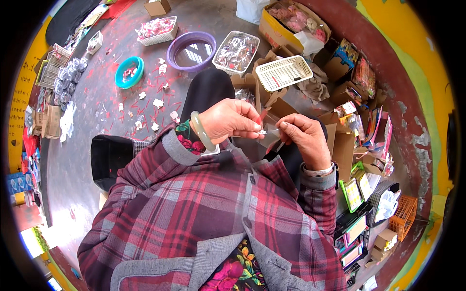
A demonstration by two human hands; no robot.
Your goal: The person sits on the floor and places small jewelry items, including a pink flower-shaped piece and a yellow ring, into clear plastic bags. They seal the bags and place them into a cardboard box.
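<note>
A small clear plastic packet (270, 135) sat between the two hands, held up in front of the person's chest above the lap. The left hand (228, 120), with a pale green bangle (201, 131) on its wrist, had its grip pinched closed on the packet's upper left edge. The right hand (305, 137), wearing a silver bracelet (319, 170), pinched the packet's right side, its grip likewise closed; a thin red stick (263, 114) showed just above the packet. Beyond the hands, on the grey floor (87, 160), stood a white mesh basket (283, 72), a clear tray of wrapped pieces (236, 52), a purple basin (190, 50) and a teal bowl (129, 72), with red sticks and white scraps scattered around.
</note>
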